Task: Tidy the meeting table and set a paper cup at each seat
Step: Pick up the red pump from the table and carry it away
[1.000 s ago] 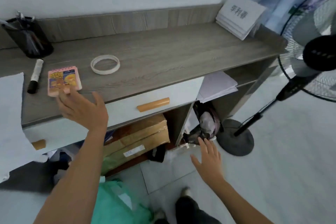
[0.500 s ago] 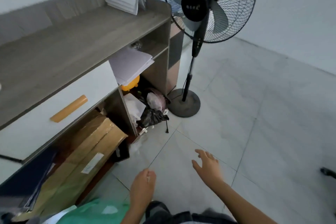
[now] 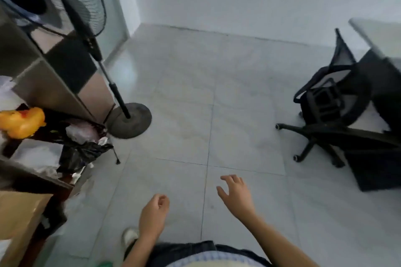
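My left hand [image 3: 153,215] hangs low over the pale tiled floor, fingers loosely curled and holding nothing. My right hand [image 3: 236,194] is stretched forward beside it, fingers spread and empty. The corner of a grey table [image 3: 375,39] shows at the far right edge, with a black mesh office chair [image 3: 329,102] pushed against it. No paper cup is in view.
A standing fan [image 3: 54,0] with a round base [image 3: 130,120] stands at the left beside a wooden cabinet [image 3: 41,84]. The cabinet's lower shelves hold a yellow toy [image 3: 21,121], black bags [image 3: 80,154] and a cardboard box [image 3: 19,221]. Open tiled floor [image 3: 217,104] lies ahead.
My view has swung right, away from the cabinet top toward the floor, chair and table. My left hand dropped from the cabinet top to hang by my waist.
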### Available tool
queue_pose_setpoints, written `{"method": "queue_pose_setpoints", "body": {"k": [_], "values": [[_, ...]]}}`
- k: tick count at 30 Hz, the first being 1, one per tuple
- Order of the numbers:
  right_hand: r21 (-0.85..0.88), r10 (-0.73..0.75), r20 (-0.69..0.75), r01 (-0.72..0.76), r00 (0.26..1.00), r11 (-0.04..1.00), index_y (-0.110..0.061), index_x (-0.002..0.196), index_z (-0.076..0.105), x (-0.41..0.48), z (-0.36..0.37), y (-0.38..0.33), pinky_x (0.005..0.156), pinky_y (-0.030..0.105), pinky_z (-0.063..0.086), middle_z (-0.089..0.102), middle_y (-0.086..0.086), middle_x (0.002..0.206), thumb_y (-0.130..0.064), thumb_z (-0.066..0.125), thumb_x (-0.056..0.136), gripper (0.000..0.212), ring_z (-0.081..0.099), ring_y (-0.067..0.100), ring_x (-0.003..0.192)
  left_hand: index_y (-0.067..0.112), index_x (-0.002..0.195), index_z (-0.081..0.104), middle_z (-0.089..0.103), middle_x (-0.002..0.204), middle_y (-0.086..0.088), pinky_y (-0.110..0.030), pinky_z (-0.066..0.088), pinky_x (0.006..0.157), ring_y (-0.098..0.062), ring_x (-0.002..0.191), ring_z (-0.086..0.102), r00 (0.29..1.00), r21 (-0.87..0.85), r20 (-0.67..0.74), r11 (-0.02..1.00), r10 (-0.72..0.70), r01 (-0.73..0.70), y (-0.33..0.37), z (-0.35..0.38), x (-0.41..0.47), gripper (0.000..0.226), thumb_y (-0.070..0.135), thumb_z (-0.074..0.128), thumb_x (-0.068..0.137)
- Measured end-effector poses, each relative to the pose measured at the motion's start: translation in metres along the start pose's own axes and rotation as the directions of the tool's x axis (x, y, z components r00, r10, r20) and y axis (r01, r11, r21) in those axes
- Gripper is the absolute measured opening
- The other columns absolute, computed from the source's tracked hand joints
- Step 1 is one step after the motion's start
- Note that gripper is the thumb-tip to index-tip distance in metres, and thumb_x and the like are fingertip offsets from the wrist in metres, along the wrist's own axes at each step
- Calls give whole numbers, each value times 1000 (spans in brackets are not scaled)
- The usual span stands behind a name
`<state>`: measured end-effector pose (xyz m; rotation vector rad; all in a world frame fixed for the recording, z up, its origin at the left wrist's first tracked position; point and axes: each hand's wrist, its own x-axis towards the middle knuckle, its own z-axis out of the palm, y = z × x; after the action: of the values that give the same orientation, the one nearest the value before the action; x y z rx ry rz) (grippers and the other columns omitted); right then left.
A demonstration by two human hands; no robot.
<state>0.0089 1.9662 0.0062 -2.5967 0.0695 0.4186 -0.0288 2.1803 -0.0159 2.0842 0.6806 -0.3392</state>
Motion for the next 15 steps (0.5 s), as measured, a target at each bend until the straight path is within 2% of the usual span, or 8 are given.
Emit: {"method": "queue_pose_setpoints", "body": {"k": [3,6,10,13,15], "values": [[107,197,-135,-184,971,977,-15,129,44,-30,-31,65,102,32,35,47,4,133,-33,46,92,41,40,22,124,5,104,62,66,112,-16,-31,41,77,-30,103,60,985,129,118,981,129,-144,56,53,-1,23,18,50,91],[237,398,-262,-341,879,910,-14,128,45,-61,-50,120,101,30,34,49,5,130,-29,48,91,40,42,22,123,5,106,61,65,112,-15,-26,35,73,-30,102,60,929,212,236,918,285,-335,120,107,-6,25,20,47,92],[404,610,-327,-477,722,781,-13,126,47,-90,-66,173,96,32,38,51,7,126,-27,51,90,40,44,24,119,12,94,62,65,88,-6,-28,40,68,-28,89,61,767,211,474,789,434,-577,178,185,-38,17,19,47,92],[494,700,-350,-512,622,703,-11,125,49,-97,-83,206,94,34,40,53,10,124,-25,53,89,39,47,26,116,13,100,62,60,81,1,-26,42,64,-20,81,59,649,209,615,702,447,-681,201,230,-56,20,22,46,93],[528,739,-353,-530,574,664,-11,126,48,-95,-98,231,95,32,40,52,9,124,-25,53,89,40,46,24,117,17,96,60,59,75,4,-23,39,58,-16,72,55,611,202,651,673,450,-711,217,258,-56,16,22,45,93]]}}
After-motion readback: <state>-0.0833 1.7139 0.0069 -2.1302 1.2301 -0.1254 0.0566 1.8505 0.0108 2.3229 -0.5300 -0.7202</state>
